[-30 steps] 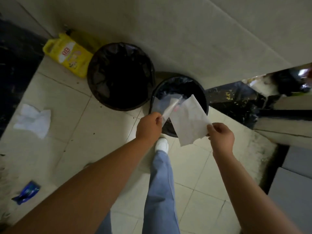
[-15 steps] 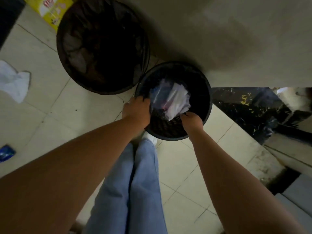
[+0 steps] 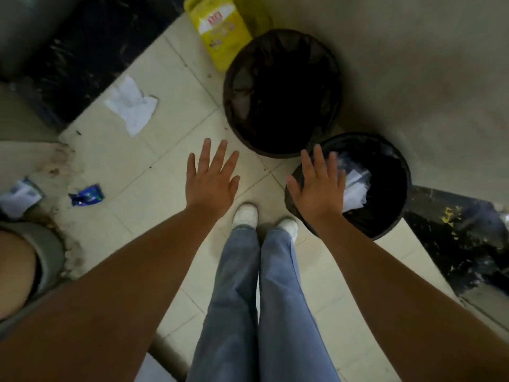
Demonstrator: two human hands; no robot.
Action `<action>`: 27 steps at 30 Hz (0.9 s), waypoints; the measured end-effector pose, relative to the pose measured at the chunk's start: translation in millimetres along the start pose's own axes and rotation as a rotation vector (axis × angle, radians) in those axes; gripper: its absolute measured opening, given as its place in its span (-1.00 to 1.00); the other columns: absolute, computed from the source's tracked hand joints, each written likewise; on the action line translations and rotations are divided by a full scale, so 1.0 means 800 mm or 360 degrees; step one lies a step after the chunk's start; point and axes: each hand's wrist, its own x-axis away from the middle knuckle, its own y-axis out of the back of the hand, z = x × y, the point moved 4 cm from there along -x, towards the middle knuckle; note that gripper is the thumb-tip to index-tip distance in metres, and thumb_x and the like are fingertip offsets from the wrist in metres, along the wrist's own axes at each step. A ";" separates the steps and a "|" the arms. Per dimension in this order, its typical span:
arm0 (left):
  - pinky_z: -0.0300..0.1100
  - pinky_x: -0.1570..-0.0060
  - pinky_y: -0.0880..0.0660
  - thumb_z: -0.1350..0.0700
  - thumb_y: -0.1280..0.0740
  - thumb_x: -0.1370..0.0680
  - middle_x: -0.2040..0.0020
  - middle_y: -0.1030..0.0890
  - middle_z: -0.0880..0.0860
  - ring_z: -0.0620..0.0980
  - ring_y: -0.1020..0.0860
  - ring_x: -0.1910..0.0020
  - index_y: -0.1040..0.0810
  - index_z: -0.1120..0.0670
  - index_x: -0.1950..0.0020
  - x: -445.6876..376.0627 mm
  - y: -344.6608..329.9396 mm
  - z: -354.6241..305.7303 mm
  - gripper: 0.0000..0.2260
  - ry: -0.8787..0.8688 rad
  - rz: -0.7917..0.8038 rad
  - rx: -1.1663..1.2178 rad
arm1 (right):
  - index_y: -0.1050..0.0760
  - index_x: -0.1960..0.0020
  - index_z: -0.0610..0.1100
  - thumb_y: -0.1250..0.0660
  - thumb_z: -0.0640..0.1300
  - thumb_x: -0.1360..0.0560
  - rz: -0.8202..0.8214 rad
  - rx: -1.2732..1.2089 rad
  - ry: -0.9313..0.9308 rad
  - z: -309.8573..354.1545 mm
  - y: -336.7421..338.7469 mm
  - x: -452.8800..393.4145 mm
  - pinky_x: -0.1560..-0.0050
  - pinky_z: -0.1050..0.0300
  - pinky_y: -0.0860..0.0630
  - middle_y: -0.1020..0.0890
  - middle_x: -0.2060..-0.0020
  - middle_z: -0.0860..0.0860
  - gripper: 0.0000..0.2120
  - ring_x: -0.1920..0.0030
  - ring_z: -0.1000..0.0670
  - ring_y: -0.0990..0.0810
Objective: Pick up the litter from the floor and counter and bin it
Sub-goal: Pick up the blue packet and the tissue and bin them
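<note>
Spreading flat, the fingers [image 3: 316,161] of the right hand [image 3: 319,188] and left hand [image 3: 210,180] grasp nothing. White paper [image 3: 355,188] lies in the small bin [image 3: 396,205]; a tissue [image 3: 130,106] and blue wrapper [image 3: 86,194] lie on the floor [image 3: 132,161]. The yellow bag's [image 3: 220,31] red label is unreadable.

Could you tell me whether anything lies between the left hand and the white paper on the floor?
Nothing visible does. The left hand is open and empty above bare tiles, and the white paper lies flat ahead to its left. The large bin stands off to the right, clear of that line.
</note>
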 end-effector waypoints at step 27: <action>0.05 -0.54 0.14 -0.08 0.01 -0.65 -0.59 0.13 0.00 0.05 0.21 -0.57 0.10 -0.01 -0.56 0.199 -0.165 0.546 -0.48 0.1159 -0.0028 0.0935 | 0.03 -0.53 -0.11 0.08 0.12 -0.61 0.0005 0.1125 0.0946 0.593 -0.160 0.020 -0.55 -0.11 0.11 0.02 -0.56 -0.08 -0.44 -0.56 -0.11 0.11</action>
